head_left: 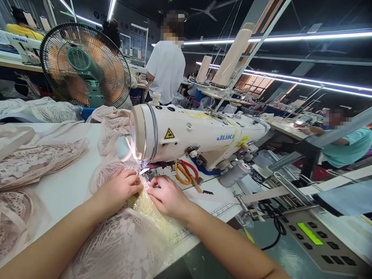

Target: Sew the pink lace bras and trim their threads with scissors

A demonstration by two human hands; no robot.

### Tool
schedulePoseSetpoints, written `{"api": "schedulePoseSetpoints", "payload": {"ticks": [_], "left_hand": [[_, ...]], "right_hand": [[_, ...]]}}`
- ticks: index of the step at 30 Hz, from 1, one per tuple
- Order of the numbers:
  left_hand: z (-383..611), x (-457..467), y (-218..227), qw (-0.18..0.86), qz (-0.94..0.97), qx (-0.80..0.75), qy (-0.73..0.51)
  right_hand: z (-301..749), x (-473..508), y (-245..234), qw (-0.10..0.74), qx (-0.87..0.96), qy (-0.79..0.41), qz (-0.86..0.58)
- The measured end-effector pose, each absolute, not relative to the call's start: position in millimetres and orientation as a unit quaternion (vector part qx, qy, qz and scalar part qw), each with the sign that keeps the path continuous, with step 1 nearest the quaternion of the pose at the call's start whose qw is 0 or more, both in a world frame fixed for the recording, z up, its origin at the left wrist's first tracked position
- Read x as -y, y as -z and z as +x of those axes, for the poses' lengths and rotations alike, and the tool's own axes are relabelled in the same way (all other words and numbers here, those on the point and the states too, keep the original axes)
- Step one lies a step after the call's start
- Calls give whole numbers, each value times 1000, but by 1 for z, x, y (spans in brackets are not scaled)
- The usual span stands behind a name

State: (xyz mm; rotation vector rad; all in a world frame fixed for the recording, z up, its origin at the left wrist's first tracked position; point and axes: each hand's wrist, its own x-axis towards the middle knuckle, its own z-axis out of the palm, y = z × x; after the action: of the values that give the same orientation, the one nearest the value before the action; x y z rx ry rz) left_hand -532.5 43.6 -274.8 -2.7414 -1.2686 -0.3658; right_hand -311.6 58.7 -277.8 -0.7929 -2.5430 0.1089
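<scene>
Lace (122, 236) is being spread across the lower centre of the frame, below the machine (174, 135); mid-frame, cloth (145, 195) is being pressed by the left hand (123, 188), fingers close together, while the right hand (170, 197) is being held narrow opposite; any pinch cannot be told.

Above and behind your machine (200, 135), white tubes (290, 37) glare in long streaks against a dim ceiling (343, 13). Under its needle end you have a small glow (134, 149), blown out almost to white. Left of the machine, your worktop (66, 190) is pale and bright, with soft shadows. Film (152, 211) in front of it throws back sharp glints at you. Behind it to the left, the fan (84, 66) has blurred blades. You get wide-angle stretching towards the edges, and detail far behind the machine turns soft.
</scene>
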Motion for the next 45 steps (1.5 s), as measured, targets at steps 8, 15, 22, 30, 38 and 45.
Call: {"api": "schedulePoseSetpoints", "payload": {"ticks": [8, 15, 22, 30, 38, 45], "left_hand": [[-533, -49, 273, 58, -899, 422, 99], [-535, -57, 259, 50, -894, 442, 44], [-539, -65, 264, 76, -879, 468, 55], [-543, -55, 254, 85, -859, 489, 129], [-507, -17, 234, -178, -875, 439, 96], [-530, -33, 235, -275, -795, 500, 206]], "right_hand": [[-301, -66, 267, 288, 896, -115, -319], [-300, -69, 264, 292, 873, -168, -353], [-299, -68, 261, 281, 865, -188, -372], [-300, -69, 260, 277, 866, -201, -365], [-291, -33, 253, 366, 816, -266, -361], [-293, 28, 278, 283, 810, -316, -405]]}}
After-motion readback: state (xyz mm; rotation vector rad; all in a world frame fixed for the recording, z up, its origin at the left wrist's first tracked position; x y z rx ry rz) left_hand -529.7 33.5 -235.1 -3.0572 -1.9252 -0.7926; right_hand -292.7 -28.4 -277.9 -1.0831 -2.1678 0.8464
